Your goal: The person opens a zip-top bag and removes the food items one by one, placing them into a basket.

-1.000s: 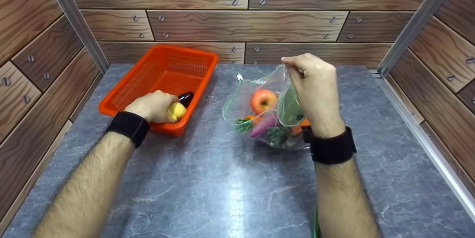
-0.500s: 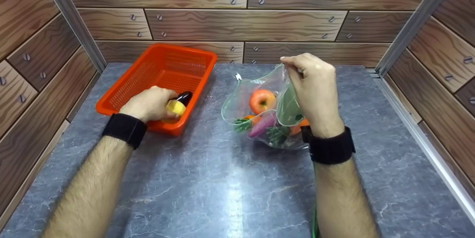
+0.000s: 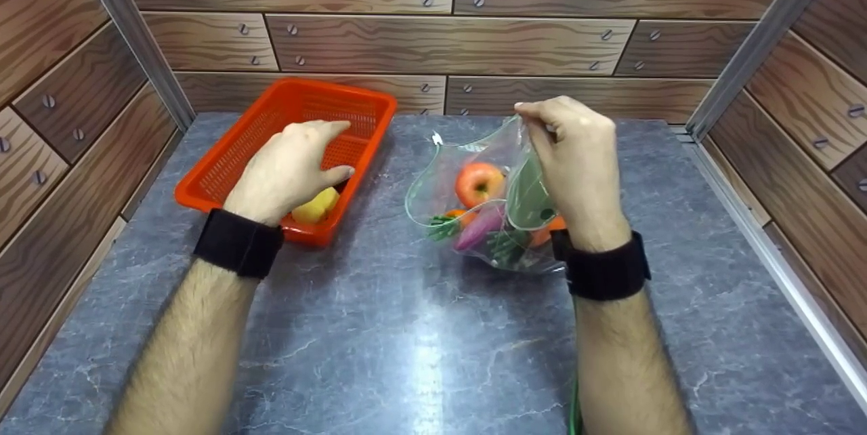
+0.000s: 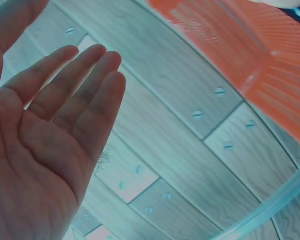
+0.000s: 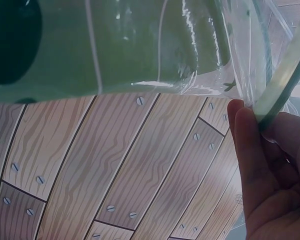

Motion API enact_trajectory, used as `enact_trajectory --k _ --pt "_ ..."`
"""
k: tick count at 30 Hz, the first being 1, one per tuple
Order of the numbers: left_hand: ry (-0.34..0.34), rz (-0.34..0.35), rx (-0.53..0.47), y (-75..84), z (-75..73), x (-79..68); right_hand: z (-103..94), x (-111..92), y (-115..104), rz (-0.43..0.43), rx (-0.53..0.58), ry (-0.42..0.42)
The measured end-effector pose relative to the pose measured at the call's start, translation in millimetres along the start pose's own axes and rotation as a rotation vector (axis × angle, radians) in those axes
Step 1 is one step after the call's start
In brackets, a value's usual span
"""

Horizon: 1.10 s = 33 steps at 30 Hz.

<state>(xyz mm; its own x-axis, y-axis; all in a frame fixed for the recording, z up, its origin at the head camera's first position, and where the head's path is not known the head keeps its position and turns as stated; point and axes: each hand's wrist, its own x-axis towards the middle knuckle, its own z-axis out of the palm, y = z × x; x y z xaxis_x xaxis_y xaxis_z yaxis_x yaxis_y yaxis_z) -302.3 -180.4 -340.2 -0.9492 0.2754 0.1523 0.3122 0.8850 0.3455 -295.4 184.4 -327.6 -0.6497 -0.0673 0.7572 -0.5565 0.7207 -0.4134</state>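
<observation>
The person's left hand (image 3: 288, 165) hovers over the red basket (image 3: 309, 234), thumb and fingers apart, with a yellow fruit (image 3: 313, 210) lying inside near the thumb. The right hand (image 3: 579, 154) pinches the rim of a clear bag (image 3: 433, 188) on the grey table (image 3: 366, 340) — an apple (image 3: 479, 181) and a purple vegetable (image 3: 480, 228) show inside it.

The basket (image 3: 339, 104) over there is bright orange-red, its walls patterned with little slots; the fruit (image 3: 315, 209) in it is yellow. I see a clear bag (image 3: 437, 181) edged in pale green, its green panel (image 3: 530, 194) marked with darker spots and thin pale lines. Inside, the apple (image 3: 474, 177) is red shaded with yellow, the long vegetable (image 3: 481, 228) purple. The table (image 3: 433, 333) is marbled blue-grey with whitish veins, the planks (image 3: 528, 45) brown wood grain, the wristbands (image 3: 606, 267) black.
</observation>
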Motion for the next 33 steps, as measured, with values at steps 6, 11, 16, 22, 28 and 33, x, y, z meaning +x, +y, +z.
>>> enact_trajectory --k 6,11,16,22,28,33 --pt "0.08 0.087 -0.023 22.5 -0.7 -2.7 -0.8 -0.4 -0.5 -0.018 -0.01 0.001" --pt "0.117 0.159 -0.024 42.7 3.2 -3.4 -1.2 -0.7 0.3 -0.03 -0.014 0.001" --pt "0.152 0.227 -0.027 59.7 7.8 -3.9 -0.6 -0.5 0.6 -0.018 -0.012 0.001" --pt "0.146 0.285 -0.033 78.4 15.6 -3.4 0.5 -0.2 1.2 -0.005 -0.008 -0.005" --pt "0.146 0.358 -0.029 93.0 28.4 -0.2 -0.6 -0.4 0.7 -0.012 -0.012 -0.002" --pt "0.145 0.401 0.009 103.7 38.4 1.4 -0.9 0.1 0.2 -0.015 -0.013 0.001"
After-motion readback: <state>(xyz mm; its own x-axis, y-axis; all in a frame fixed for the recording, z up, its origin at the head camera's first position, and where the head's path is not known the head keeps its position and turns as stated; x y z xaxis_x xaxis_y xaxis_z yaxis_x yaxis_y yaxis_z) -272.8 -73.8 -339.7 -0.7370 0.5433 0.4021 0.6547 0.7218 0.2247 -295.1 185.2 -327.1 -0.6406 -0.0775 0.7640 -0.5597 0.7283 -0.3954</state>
